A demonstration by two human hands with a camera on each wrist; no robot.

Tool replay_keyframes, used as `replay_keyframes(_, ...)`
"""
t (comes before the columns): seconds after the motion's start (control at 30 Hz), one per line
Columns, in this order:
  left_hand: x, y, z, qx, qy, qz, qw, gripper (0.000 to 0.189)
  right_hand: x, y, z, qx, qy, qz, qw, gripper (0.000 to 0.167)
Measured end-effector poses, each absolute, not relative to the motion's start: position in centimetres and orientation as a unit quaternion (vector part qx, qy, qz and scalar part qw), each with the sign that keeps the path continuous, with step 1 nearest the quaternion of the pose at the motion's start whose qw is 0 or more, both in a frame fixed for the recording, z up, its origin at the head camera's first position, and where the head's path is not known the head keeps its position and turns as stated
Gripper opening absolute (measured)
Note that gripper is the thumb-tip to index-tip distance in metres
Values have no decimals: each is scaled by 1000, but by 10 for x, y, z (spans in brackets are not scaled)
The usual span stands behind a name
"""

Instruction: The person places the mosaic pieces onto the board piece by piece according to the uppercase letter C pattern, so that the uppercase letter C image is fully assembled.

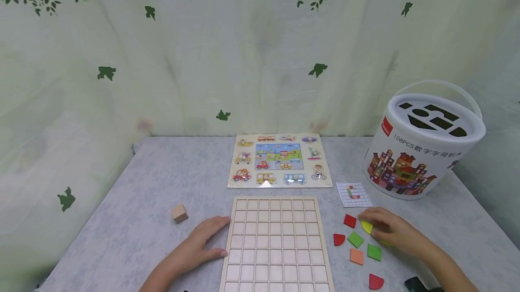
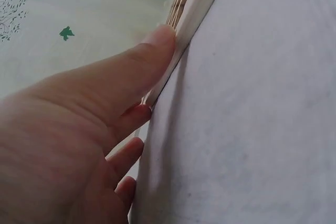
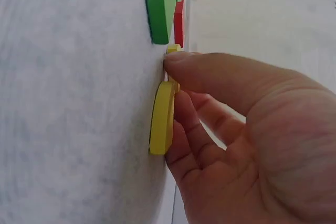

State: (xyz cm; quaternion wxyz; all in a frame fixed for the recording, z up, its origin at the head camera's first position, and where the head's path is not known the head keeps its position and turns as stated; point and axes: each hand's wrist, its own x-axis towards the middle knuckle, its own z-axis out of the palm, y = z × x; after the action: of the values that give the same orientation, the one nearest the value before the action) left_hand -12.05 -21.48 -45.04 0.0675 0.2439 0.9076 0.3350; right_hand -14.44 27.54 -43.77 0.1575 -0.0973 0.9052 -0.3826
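The left hand rests along the left edge of a wooden grid board, its thumb and fingertips touching the frame. In the left wrist view the thumb lies against the board's side, fingers fairly straight. Over on the right, the right hand pinches a yellow rounded tile between thumb and fingers, low at the table. A second yellow tile stands out nearer the camera in the right wrist view, beside the curled fingers. Next to this hand lie a red square tile and green square tiles.
Red quarter-round tiles and an orange square tile lie right of the board. A pattern card, a picture puzzle and a white lidded bucket stand farther back. A wooden cube sits at left.
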Motion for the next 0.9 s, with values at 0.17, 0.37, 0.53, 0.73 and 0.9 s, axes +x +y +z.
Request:
replay_keyframes(0.17, -122, -215, -453, 256, 901, 343, 73, 71, -146, 275, -440, -98, 914, -369, 140, 28)
replay_keyframes(0.37, -122, -214, -453, 255, 901, 342, 72, 71, -144, 275, -439, -111, 923, -348, 120, 21)
replay_keyframes(0.53, -122, -213, -453, 256, 902, 340, 72, 72, -144, 268, -433, -99, 934, -326, 110, 20)
replay_keyframes(0.73, -121, -212, -454, 261, 903, 336, 57, 71, -145, 242, -410, -145, 931, -327, 74, 22)
replay_keyframes(0.9, -120, -212, -455, 266, 906, 326, 41, 71, -150, 206, -391, -211, 910, -356, 24, 23)
